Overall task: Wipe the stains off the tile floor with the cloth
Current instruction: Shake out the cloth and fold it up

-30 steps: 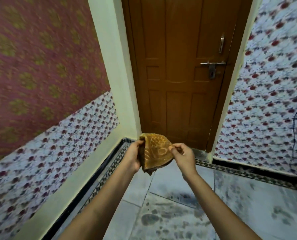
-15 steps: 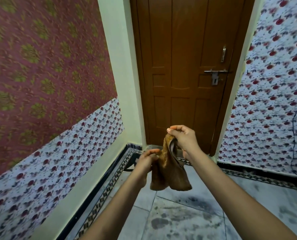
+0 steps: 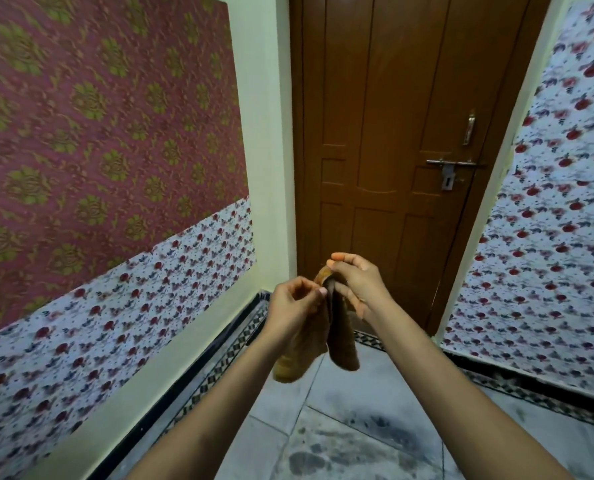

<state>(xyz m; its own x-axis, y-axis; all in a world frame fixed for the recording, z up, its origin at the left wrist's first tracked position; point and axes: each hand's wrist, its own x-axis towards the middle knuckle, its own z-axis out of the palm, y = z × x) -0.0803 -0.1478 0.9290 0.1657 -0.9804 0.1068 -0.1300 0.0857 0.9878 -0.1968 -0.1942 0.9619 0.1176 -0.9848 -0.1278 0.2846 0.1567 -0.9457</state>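
Cloth hangs folded in the air above the stained floor, before the door. Right hand pinches its top edge; left hand pinches it just beside, slightly lower.

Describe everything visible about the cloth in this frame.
The cloth is brownish-tan, soft-looking fabric, folded or bunched so it hangs in two limp lobes, the left lighter, the right darker. It is held in the air in front of the brown door, above the stained tile floor, not touching it. The right hand pinches its top; the left hand holds it beside that.
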